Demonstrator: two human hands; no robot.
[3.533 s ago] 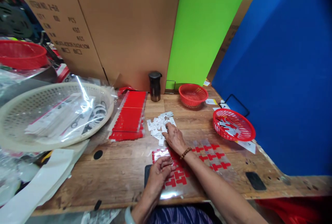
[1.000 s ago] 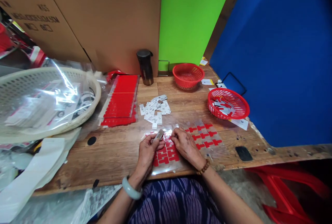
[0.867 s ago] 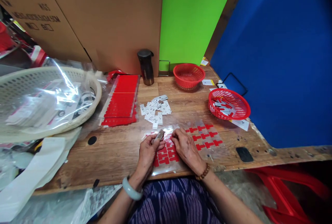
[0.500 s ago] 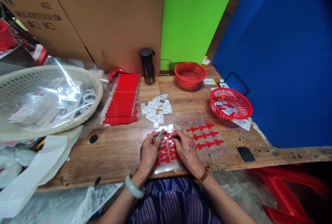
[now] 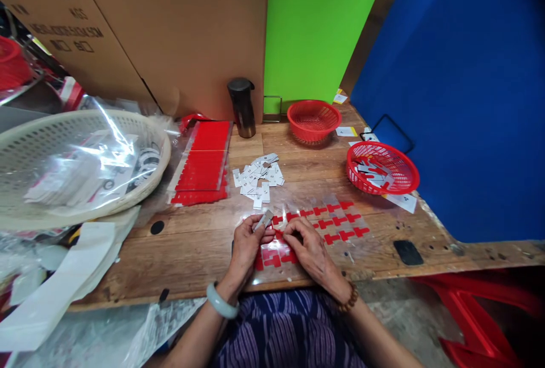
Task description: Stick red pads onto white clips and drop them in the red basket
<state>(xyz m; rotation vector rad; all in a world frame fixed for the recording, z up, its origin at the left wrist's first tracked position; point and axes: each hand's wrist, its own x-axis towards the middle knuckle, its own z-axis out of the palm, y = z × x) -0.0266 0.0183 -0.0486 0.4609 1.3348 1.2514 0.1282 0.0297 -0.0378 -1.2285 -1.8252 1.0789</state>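
Between the thumb and fingers of my left hand (image 5: 249, 243) is a small grey-white piece (image 5: 264, 219), tilted above the sheet. My right hand (image 5: 310, 246) is closed in a pinch just right of it, with a bit of red at the fingertips, low over the sheet. Under both hands lies a clear sheet with red T-shaped stickers (image 5: 334, 237), partly hidden by my fingers. Just beyond the hands rests a loose pile of small white pieces (image 5: 258, 178).
Stacked red sheets (image 5: 204, 158) lie left of the pile. A dark flask (image 5: 242, 108) and an empty red basket (image 5: 314, 121) stand behind. Another red basket (image 5: 409, 174) holds pieces at right. A large cream basket (image 5: 162, 178) with plastic-wrapped items fills the left.
My right hand has shifted slightly and a bit of red now shows raised at its fingertips. My left hand keeps its hold on the grey-white piece. The view has moved slightly.
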